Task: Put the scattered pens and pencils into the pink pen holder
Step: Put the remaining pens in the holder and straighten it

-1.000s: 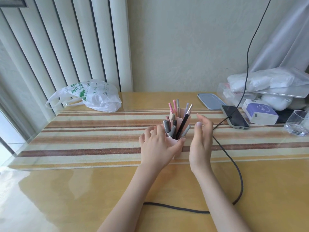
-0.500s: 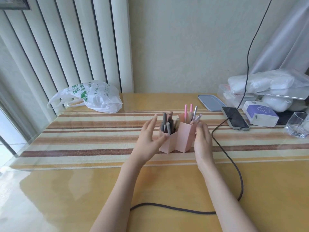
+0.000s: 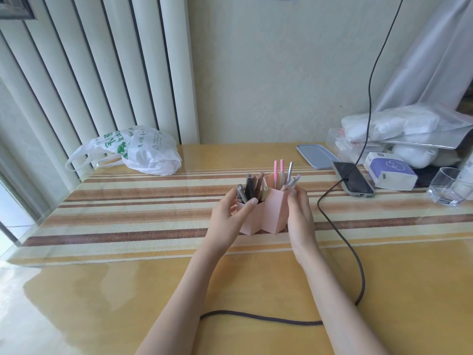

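The pink pen holder [image 3: 271,213] stands upright on the striped runner [image 3: 128,213] in the middle of the table. Its shorter left compartment holds several dark and grey pens [image 3: 249,187]. The taller right one holds two pink pens [image 3: 279,170] and some silver ones. My left hand [image 3: 227,219] wraps the left compartment, thumb at the front rim and fingers behind. My right hand [image 3: 300,219] presses flat against the holder's right wall. No loose pens lie on the table.
A dark cable [image 3: 343,239] loops from the phone [image 3: 353,178] past my right wrist to the table's front. A white plastic bag [image 3: 143,152] lies at the back left. A blue lid [image 3: 317,156], a tissue pack [image 3: 389,172] and a glass [image 3: 448,185] sit at the right.
The holder went from tilted in my hands to standing upright on the runner. My left hand, spread apart half a second ago, has closed onto the left compartment.
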`<state>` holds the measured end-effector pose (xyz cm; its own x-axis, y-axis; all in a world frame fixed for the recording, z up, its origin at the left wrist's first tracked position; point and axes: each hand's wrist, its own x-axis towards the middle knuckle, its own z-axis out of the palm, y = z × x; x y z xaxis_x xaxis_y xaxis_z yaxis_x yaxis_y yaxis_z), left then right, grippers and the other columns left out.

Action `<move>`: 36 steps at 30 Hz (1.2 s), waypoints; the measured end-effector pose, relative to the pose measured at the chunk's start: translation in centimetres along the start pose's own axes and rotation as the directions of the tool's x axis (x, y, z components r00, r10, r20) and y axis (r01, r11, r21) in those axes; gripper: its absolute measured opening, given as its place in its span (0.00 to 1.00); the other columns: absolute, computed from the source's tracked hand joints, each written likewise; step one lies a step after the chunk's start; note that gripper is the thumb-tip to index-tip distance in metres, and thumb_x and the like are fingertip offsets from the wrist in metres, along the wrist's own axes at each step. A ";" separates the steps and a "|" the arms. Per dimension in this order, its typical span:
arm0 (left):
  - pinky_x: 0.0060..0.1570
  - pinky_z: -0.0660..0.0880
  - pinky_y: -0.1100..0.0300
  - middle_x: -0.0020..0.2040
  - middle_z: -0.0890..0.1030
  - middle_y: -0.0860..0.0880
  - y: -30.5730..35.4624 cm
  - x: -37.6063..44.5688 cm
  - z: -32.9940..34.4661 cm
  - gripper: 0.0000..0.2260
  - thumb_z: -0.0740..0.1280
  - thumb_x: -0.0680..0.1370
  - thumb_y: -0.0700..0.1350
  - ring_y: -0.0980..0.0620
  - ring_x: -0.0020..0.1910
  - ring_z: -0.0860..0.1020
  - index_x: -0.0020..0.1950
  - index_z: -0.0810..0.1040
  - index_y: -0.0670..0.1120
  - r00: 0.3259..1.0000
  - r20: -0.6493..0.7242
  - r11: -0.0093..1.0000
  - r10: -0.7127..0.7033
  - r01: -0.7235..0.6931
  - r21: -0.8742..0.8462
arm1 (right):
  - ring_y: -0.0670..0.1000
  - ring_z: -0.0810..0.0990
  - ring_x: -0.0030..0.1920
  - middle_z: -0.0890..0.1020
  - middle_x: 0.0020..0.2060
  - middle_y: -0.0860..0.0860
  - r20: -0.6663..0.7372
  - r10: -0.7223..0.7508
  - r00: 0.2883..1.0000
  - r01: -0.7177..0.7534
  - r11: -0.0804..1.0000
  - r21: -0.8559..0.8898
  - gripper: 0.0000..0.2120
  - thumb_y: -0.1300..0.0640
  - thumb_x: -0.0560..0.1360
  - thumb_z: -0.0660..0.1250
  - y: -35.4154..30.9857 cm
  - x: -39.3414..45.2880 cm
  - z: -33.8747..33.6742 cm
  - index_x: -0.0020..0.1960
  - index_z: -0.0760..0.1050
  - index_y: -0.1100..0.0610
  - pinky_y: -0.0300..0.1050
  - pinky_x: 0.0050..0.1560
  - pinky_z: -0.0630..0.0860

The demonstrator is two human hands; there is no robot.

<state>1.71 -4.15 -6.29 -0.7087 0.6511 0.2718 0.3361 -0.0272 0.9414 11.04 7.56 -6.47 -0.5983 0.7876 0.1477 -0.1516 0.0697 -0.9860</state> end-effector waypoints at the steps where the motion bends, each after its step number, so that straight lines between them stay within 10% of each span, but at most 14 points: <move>1: 0.44 0.69 0.59 0.41 0.79 0.43 0.1 -0.1 0.2 0.07 0.66 0.77 0.50 0.53 0.40 0.72 0.51 0.77 0.48 1.000 -0.026 1.000 0.002 -0.002 -0.015 | 0.49 0.76 0.54 0.80 0.52 0.50 -0.006 -0.012 1.000 0.012 1.000 0.001 0.12 0.49 0.82 0.53 0.0 0.0 0.0 0.55 0.73 0.52 0.43 0.50 0.70; 7: 0.52 0.73 0.59 0.50 0.83 0.52 0.5 -0.3 0.9 0.08 0.65 0.78 0.49 0.56 0.50 0.78 0.57 0.78 0.54 0.994 -0.105 0.999 0.019 -0.024 -0.046 | 0.50 0.76 0.60 0.80 0.57 0.49 -0.024 -0.030 0.999 0.029 0.999 -0.012 0.13 0.49 0.81 0.56 0.1 0.2 -0.3 0.60 0.74 0.52 0.46 0.58 0.70; 14: 0.63 0.69 0.65 0.62 0.78 0.54 1.3 -0.7 0.7 0.20 0.68 0.77 0.43 0.58 0.63 0.74 0.68 0.73 0.50 0.914 -0.313 0.957 0.260 -0.201 0.207 | 0.27 0.71 0.57 0.73 0.59 0.34 -0.074 -0.212 0.974 0.215 0.976 0.038 0.15 0.56 0.81 0.56 -1.3 -0.2 -0.4 0.68 0.67 0.49 0.24 0.55 0.68; 22: 0.57 0.73 0.64 0.50 0.82 0.50 1.2 -0.5 0.4 0.20 0.66 0.78 0.42 0.58 0.52 0.79 0.68 0.72 0.55 0.948 -0.292 0.992 0.128 -0.119 0.049 | 0.34 0.71 0.64 0.74 0.65 0.40 0.076 -0.265 0.961 0.268 0.963 -0.032 0.17 0.56 0.79 0.61 -1.3 -0.4 -0.1 0.68 0.70 0.49 0.29 0.60 0.68; 28: 0.69 0.65 0.55 0.71 0.68 0.57 -0.3 0.0 -0.4 0.41 0.77 0.64 0.55 0.59 0.71 0.65 0.72 0.60 0.64 0.999 -0.025 0.998 -0.030 0.028 -0.059 | 0.36 0.74 0.59 0.71 0.64 0.44 0.028 -0.187 0.982 0.189 0.980 -0.066 0.29 0.55 0.73 0.70 -0.8 -0.8 -0.8 0.70 0.63 0.46 0.29 0.51 0.74; 31: 0.65 0.71 0.52 0.60 0.78 0.57 -0.7 0.1 -0.5 0.29 0.76 0.65 0.51 0.57 0.62 0.74 0.64 0.70 0.61 0.995 0.063 0.997 -0.078 0.078 0.004 | 0.48 0.73 0.55 0.73 0.56 0.46 -0.109 -0.266 0.958 0.231 0.938 -0.259 0.24 0.55 0.69 0.75 -0.1 -0.7 -1.1 0.60 0.68 0.51 0.37 0.52 0.71; 36: 0.45 0.74 0.66 0.46 0.80 0.56 0.2 -0.2 -1.4 0.22 0.69 0.66 0.63 0.58 0.47 0.77 0.57 0.77 0.56 0.996 0.047 0.997 -0.078 0.078 -0.002 | 0.35 0.77 0.51 0.80 0.52 0.41 -0.052 -0.233 0.971 0.216 0.950 -0.225 0.10 0.58 0.76 0.66 0.0 -0.4 -1.3 0.57 0.73 0.51 0.33 0.51 0.72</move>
<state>1.02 -5.34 -5.89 -0.7027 0.6864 0.1876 0.2783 0.0224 0.9602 12.31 7.99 -6.66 -0.5048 0.7802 0.3694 -0.0962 0.3744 -0.9223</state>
